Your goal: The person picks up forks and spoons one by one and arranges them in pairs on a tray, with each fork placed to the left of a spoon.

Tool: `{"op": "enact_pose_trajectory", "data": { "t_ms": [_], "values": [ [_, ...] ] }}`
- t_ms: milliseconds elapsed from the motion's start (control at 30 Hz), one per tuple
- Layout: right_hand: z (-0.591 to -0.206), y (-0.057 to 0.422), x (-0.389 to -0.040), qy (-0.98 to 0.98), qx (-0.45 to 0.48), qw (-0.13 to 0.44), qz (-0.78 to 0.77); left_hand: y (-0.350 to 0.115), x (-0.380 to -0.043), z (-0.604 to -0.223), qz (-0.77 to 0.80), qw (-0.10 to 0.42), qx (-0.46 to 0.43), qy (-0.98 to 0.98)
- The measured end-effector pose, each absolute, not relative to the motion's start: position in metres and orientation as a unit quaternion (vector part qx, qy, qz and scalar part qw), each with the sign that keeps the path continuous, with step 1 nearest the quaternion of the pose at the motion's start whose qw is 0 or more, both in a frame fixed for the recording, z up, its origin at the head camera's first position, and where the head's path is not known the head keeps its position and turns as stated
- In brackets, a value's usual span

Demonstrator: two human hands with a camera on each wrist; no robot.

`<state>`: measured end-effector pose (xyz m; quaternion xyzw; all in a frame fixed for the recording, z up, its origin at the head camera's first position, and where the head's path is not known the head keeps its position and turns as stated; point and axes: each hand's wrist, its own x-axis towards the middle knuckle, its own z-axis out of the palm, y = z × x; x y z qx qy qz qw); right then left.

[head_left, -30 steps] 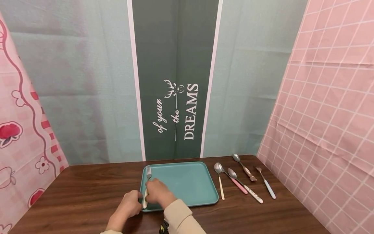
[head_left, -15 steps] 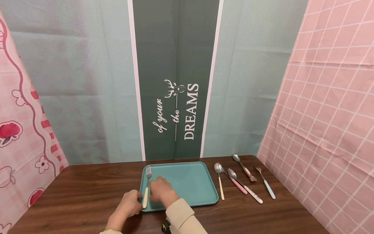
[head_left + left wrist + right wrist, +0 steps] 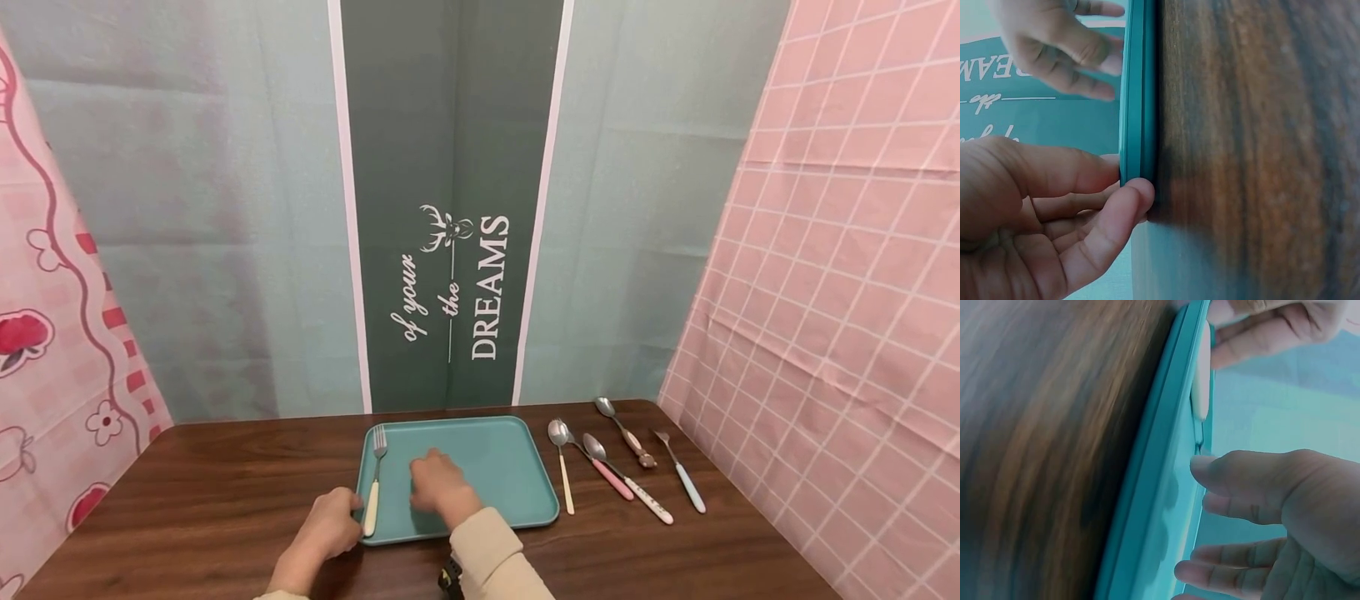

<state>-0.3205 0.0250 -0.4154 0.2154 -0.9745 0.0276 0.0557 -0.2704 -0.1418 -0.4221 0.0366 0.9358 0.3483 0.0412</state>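
A fork (image 3: 372, 507) with a cream handle lies along the left side of the teal tray (image 3: 495, 467), tines toward the back. At the tray's front left corner my left hand (image 3: 330, 521) pinches the rim; the left wrist view shows the thumb and fingertips at the tray edge (image 3: 1137, 94). Over the tray, to the right of the fork, is my right hand (image 3: 438, 482). In the right wrist view its fingers (image 3: 1244, 509) are spread and hold nothing, with the fork handle (image 3: 1202, 381) beyond them.
Right of the tray lie a cream-handled spoon (image 3: 566, 487), pink-handled cutlery (image 3: 613, 479), a white patterned-handled spoon (image 3: 649, 500), a spoon with an animal-shaped end (image 3: 633, 442) and a fork with a pale blue handle (image 3: 690, 487). Curtains surround the wooden table (image 3: 247, 467).
My right hand has let go of the fork and moved right, over the middle of the tray. The fork stays lying in the tray. My left hand keeps its place at the corner.
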Motion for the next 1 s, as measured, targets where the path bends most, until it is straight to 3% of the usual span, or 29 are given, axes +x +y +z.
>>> {"op": "enact_pose_trajectory", "data": {
  "t_ms": [1000],
  "values": [
    [-0.418,0.095,-0.327,-0.978,0.191,0.032,0.081,-0.152,-0.274,-0.426,0.392,0.049,0.051,0.917]
  ]
}}
